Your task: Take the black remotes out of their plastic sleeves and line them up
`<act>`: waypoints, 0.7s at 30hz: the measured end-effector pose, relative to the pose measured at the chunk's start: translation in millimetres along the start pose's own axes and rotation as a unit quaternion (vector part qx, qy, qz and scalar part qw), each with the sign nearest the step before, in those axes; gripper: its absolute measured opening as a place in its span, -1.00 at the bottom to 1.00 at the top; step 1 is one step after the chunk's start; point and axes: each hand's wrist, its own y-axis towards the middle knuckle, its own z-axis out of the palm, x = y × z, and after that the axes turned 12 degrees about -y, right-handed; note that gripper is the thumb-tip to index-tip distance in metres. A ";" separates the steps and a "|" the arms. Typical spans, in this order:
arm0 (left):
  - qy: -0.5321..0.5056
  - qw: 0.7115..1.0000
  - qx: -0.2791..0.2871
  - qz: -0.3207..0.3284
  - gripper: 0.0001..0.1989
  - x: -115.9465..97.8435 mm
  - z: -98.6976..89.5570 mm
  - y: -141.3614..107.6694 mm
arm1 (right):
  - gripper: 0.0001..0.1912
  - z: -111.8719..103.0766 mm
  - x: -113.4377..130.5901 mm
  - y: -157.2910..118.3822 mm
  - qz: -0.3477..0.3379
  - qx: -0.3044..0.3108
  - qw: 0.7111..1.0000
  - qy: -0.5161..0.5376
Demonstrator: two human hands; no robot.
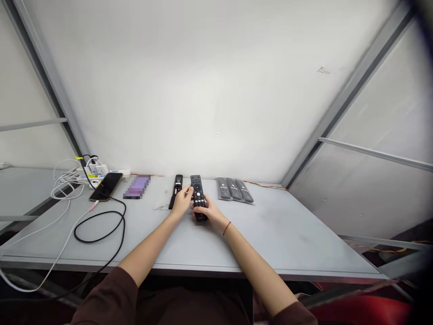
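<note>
A black remote control (198,192) is held upright above the table, its buttons facing me. My right hand (210,211) is closed around its lower end, thumb across the front. At its left edge my left hand (183,199) grips it with the fingers partly hidden behind. Just left of that hand lies a second black remote control (177,186), which looks to be back side up with its battery bay exposed. To the right, three dark remotes in clear plastic sleeves (234,189) lie side by side.
On the left are a dark phone (106,186), a blurred purple-screened device (137,187), a power strip with chargers (96,170) and tangled white cables (64,185). A black cable (101,241) loops over the grey table (277,239). A white wall (216,90) stands behind.
</note>
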 end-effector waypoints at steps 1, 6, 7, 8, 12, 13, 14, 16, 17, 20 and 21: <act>0.038 0.999 0.016 0.009 -0.75 -1.5 -1.9 1.3 | -0.56 0.9 -0.3 -0.3 -0.002 -0.004 1.000 -0.004; 0.240 0.964 -0.082 0.082 -0.87 -21.0 -37.3 14.9 | -0.52 -4.7 -0.3 -0.5 0.030 -0.071 0.994 -0.073; 0.306 0.941 -0.124 0.076 -0.85 -25.8 -48.8 18.2 | -0.51 -6.2 0.0 -0.6 0.032 -0.077 0.993 -0.082; 0.378 0.909 -0.167 0.056 -0.81 -30.1 -60.6 21.2 | -0.50 -7.4 0.4 -0.8 0.031 -0.079 0.993 -0.087; 0.579 0.793 -0.153 -0.112 -0.70 -38.9 -97.6 29.0 | -0.51 -7.3 3.6 -2.2 0.024 -0.069 0.992 -0.102; 0.590 0.785 -0.141 -0.129 -0.73 -39.0 -102.2 29.7 | -0.51 -6.6 4.6 -2.6 0.026 -0.064 0.992 -0.109; 0.589 0.785 -0.137 -0.133 -0.78 -38.8 -104.7 30.0 | -0.51 -6.0 5.6 -3.0 0.029 -0.058 0.991 -0.115; 0.551 0.811 -0.155 -0.120 -0.91 -38.5 -105.3 29.9 | -0.51 -5.2 7.3 -3.7 0.033 -0.049 0.990 -0.127; 0.522 0.829 -0.170 -0.110 -0.95 -38.7 -104.1 29.8 | -0.51 -5.3 8.0 -4.1 0.033 -0.045 0.989 -0.134; 0.409 0.884 -0.213 -0.075 -0.89 -40.7 -99.4 30.9 | -0.50 -7.3 9.6 -5.8 0.025 -0.028 0.982 -0.183; 0.376 0.897 -0.221 -0.068 -0.89 -41.1 -98.0 31.9 | -0.50 -8.2 10.1 -6.6 0.014 -0.018 0.977 -0.213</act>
